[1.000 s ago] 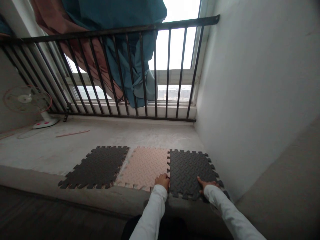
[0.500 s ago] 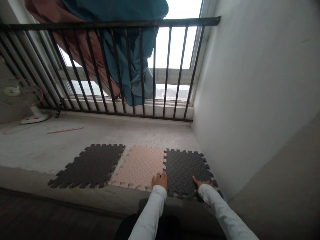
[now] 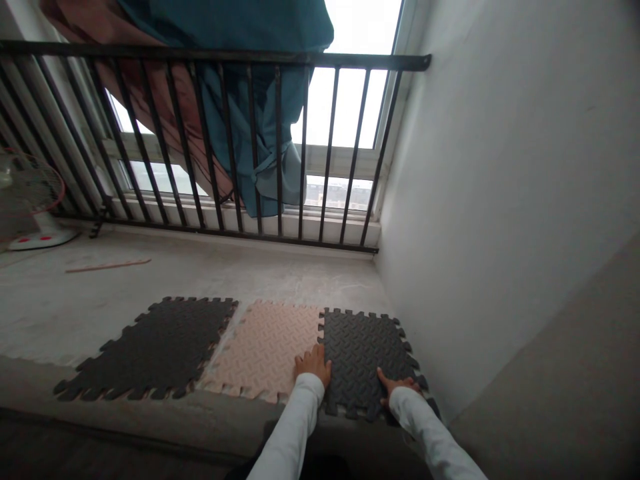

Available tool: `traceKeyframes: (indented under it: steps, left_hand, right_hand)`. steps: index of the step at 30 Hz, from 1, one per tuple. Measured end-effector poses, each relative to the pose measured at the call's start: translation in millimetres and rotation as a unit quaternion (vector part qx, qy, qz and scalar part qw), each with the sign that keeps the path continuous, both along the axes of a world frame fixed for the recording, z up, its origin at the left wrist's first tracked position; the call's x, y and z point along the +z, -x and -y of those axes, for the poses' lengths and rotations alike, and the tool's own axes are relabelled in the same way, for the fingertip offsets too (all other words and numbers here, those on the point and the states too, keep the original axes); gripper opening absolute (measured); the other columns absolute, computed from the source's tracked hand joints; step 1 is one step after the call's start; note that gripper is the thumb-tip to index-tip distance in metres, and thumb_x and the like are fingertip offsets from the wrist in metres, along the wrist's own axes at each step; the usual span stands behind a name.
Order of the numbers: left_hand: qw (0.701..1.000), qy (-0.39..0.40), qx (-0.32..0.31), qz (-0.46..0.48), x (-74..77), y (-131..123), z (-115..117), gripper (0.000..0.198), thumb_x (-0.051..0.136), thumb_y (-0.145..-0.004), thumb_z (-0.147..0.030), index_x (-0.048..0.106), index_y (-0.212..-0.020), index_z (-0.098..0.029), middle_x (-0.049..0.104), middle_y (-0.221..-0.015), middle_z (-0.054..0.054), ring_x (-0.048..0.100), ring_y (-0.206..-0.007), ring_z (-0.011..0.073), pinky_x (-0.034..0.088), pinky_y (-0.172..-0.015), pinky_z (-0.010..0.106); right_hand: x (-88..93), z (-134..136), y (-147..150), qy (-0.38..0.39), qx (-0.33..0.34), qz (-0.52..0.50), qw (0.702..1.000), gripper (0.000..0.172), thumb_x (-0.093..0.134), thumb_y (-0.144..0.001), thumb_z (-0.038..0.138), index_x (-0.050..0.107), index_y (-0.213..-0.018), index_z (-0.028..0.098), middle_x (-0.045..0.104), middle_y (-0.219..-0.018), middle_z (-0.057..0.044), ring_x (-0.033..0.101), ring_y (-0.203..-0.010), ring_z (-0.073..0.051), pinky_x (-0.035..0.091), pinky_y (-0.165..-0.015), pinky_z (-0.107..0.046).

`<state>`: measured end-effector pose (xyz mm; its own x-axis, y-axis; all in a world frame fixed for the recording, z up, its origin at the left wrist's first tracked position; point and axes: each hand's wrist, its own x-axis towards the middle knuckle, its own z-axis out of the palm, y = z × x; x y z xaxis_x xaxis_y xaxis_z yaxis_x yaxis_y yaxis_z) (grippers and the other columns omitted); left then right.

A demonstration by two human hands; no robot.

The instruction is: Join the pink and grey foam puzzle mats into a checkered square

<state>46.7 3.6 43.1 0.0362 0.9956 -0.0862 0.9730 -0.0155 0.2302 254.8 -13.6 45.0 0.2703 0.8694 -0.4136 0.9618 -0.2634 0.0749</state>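
Observation:
My left hand lies with its fingers spread on the front right part of a pink foam mat tile, close to the seam with a black foam tile. On that black tile's front right part rests my right hand, thumb stretched out across the surface and fingers towards the right edge. The pink and right black tiles meet along their toothed edges; whether the teeth under my left hand interlock is hidden. Another black foam tile lies to the left, a narrow gap apart from the pink one.
The tiles lie on a concrete ledge with its front edge close to me. A wall stands on the right. Behind are a dark metal railing and a hanging curtain. A thin strip and a fan are at left.
The head view has shifted slightly, so the scene sits lower and further left. My left fingers are a little more spread. Both hands stay at about the same places on the tiles.

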Motion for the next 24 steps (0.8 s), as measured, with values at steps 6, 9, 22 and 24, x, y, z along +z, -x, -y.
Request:
traceKeyframes:
  steps: [6,9,22,24]
  left_hand:
    - [0.999,0.047,-0.006,0.007,-2.8,2,-36,0.047,0.031,-0.08,-0.034,0.034,-0.126,-0.023,0.038,-0.131,0.008,0.053,-0.098,0.0243,0.04,-0.081,0.044]
    - [0.998,0.06,-0.016,-0.003,-3.3,2,-50,0.042,0.031,-0.08,-0.033,0.042,-0.119,-0.022,0.037,-0.131,0.009,0.054,-0.097,0.024,0.043,-0.079,0.041]
    - [0.996,0.048,-0.077,0.008,0.2,-2,-89,0.061,0.042,-0.073,-0.029,0.023,-0.131,-0.022,0.027,-0.138,0.008,0.051,-0.103,0.0238,0.042,-0.084,0.037]
    - [0.997,0.062,-0.042,0.019,2.8,-5,-102,0.063,0.042,-0.075,-0.029,0.018,-0.133,-0.019,0.025,-0.138,0.011,0.051,-0.104,0.0247,0.042,-0.084,0.038]
  right_hand:
    - [6.1,4,6,0.052,-0.01,0.049,0.997,0.072,0.058,-0.066,0.038,0.022,-0.129,0.04,0.043,-0.126,-0.013,0.041,-0.113,-0.034,0.035,-0.085,-0.055]
    - [4.0,4,6,0.039,-0.008,0.056,0.998,0.072,0.059,-0.065,0.038,0.025,-0.128,0.04,0.045,-0.124,-0.014,0.043,-0.111,-0.035,0.036,-0.084,-0.055]
    - [-7.7,-2,2,0.044,-0.045,0.044,0.997,0.078,0.065,-0.056,0.041,0.029,-0.125,0.044,0.044,-0.127,-0.011,0.037,-0.115,-0.037,0.031,-0.087,-0.059]
    - [-16.7,-6,-2,0.032,-0.052,0.03,0.998,0.083,0.069,-0.049,0.042,0.032,-0.124,0.044,0.046,-0.125,-0.011,0.038,-0.113,-0.039,0.032,-0.085,-0.061]
